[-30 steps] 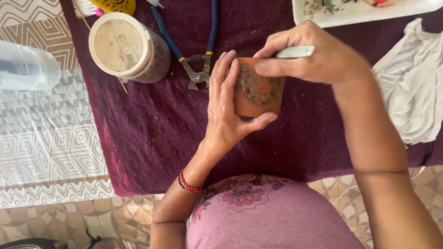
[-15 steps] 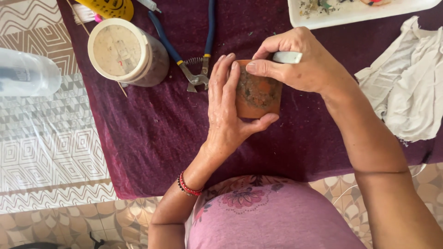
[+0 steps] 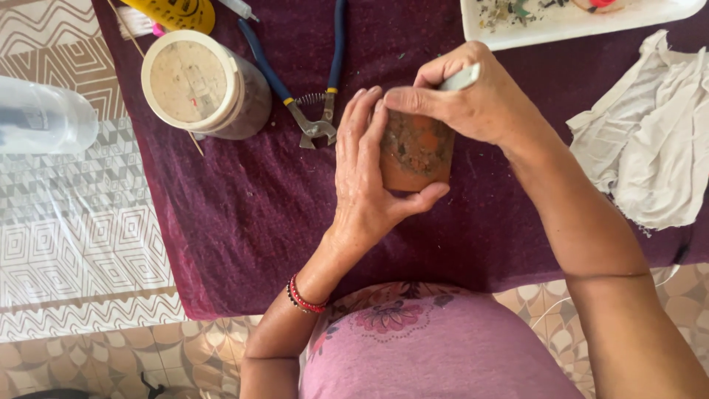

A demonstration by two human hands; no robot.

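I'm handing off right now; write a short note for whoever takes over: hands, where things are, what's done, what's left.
Left hand cups the clay pot over the purple cloth.
Right hand presses a small white tool at the pot's top edge.
Pliers and lidded jar lie behind the pot; white rag to the right, tray at the far edge.
Done: the pot's facing side shows mottled, rough patches.
Left: cannot tell how much surface remains bare.

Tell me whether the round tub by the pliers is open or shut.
Shut: the round tub stands upright with its pale lid seated flat on top, hiding the contents, beside the blue-handled pliers.
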